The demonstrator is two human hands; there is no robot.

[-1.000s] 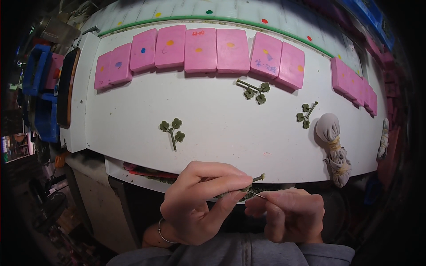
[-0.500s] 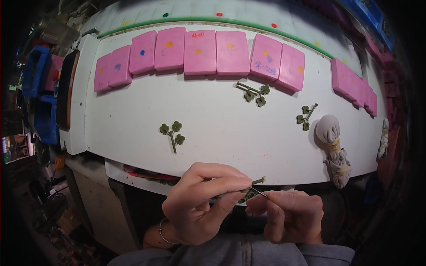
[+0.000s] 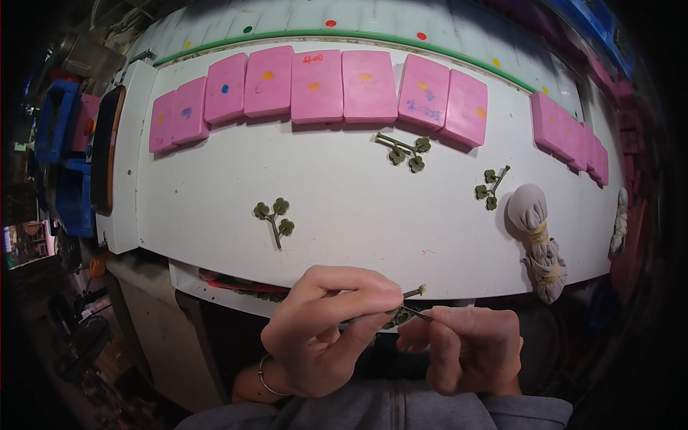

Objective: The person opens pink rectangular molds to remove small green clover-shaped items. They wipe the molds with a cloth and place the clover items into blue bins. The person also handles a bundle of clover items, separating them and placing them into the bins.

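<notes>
Close to my body, below the table's front edge, my left hand (image 3: 331, 331) pinches a dark green sprig (image 3: 413, 292) whose stem end pokes out past the fingertips. Most of that sprig is hidden by my fingers. My right hand (image 3: 469, 350) grips a thin dark metal pick (image 3: 417, 313) between thumb and fingers, its tip against the piece at my left fingertips. Three similar green sprigs with rounded leaves lie apart on the white table: one left of centre (image 3: 274, 222), one near the pink blocks (image 3: 405, 150), one at the right (image 3: 491, 188).
A row of pink blocks (image 3: 317, 89) spans the table's far side, with more pink blocks (image 3: 550, 125) at the right. A tied cloth bundle (image 3: 530, 215) lies at the right. Behind a green strip runs a pale dotted belt (image 3: 373, 18). An open drawer (image 3: 188, 276) sits below the front edge.
The coloured dots on the belt have moved left. My view has shifted slightly, so the table things sit a little further left. Both hands keep their hold, nearly still.
</notes>
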